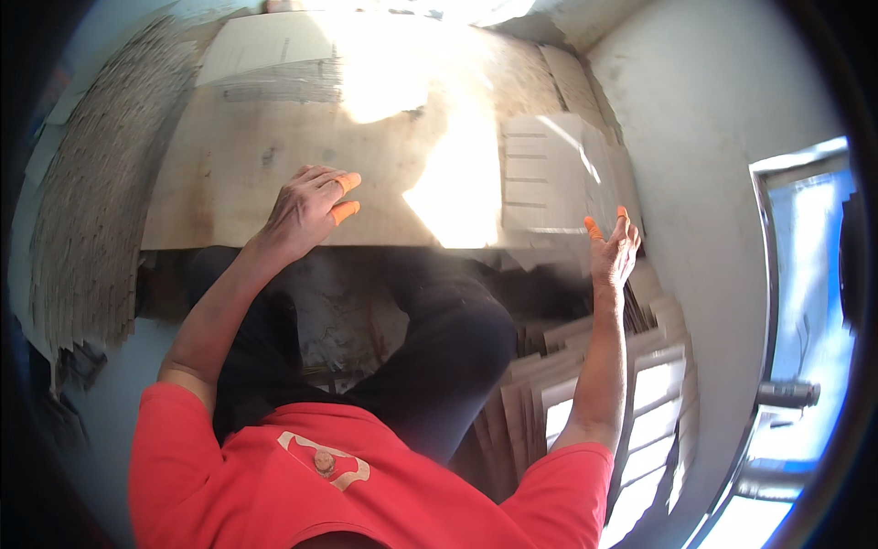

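My left hand (309, 212) hovers over the near edge of a wooden table (229, 174). Orange covers sit on its thumb and index finger, which are apart with nothing between them. On the table's right side lies a pale flat cardboard sheet (544, 174) with several short dark slits along its left part. My right hand (615, 252), also with orange covers on thumb and index finger, is at the sheet's near right corner. Its thumb and index finger are spread; whether they touch the sheet I cannot tell.
A tall stack of cardboard pieces (101, 183) rises left of the table. More cardboard pieces (521, 403) stand on edge below my right arm. A pale wall (695, 165) closes off the right, with a bright window (809, 265) in it. Strong sunlight washes out the table's middle.
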A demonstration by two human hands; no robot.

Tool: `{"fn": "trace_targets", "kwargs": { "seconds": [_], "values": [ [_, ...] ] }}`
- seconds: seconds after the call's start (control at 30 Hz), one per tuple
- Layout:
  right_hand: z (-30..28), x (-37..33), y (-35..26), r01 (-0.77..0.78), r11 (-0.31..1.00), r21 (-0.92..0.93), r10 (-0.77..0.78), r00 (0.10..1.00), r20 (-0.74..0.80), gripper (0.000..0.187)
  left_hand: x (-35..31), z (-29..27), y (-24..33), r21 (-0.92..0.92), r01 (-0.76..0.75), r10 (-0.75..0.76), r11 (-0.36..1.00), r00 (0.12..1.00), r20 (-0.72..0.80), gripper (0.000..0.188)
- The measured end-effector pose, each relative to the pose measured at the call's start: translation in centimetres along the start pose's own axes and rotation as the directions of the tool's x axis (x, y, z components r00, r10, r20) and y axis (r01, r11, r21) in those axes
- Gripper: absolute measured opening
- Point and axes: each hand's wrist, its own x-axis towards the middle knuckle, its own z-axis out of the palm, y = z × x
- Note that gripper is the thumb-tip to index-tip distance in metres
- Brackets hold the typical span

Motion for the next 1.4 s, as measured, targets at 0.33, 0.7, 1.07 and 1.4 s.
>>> {"fn": "trace_targets", "kwargs": {
  "seconds": [0.33, 0.7, 1.07, 1.4],
  "values": [
    [10.4, 5.7, -0.6, -0.162, 0.983, -0.088, 0.181, 0.934, 0.309, 0.061, 8.8, 0.7, -15.0, 0.265, 0.175, -0.143, 0.948, 0.980, -0.136, 0.045],
    [8.1, 6.6, 2.4, -0.186, 0.797, 0.575, 0.226, 0.974, 0.002, 0.038, 16.0, 4.4, -20.7, 0.710, -0.059, -0.277, 0.702, 0.896, 0.348, 0.025],
    [4.3, 3.1, -11.3, -0.401, -0.161, 0.902, -0.001, 0.914, 0.406, 0.015, 14.9, 6.1, -22.6, 0.534, 0.035, -0.105, 0.845, 0.989, 0.101, 0.010],
    [2.9, 1.6, -23.7, -0.239, -0.012, 0.971, -0.038, 0.970, 0.239, 0.010, 15.4, 5.4, -19.2, 0.452, -0.290, 0.229, 0.843, 0.955, 0.187, 0.020]
  ]
}}
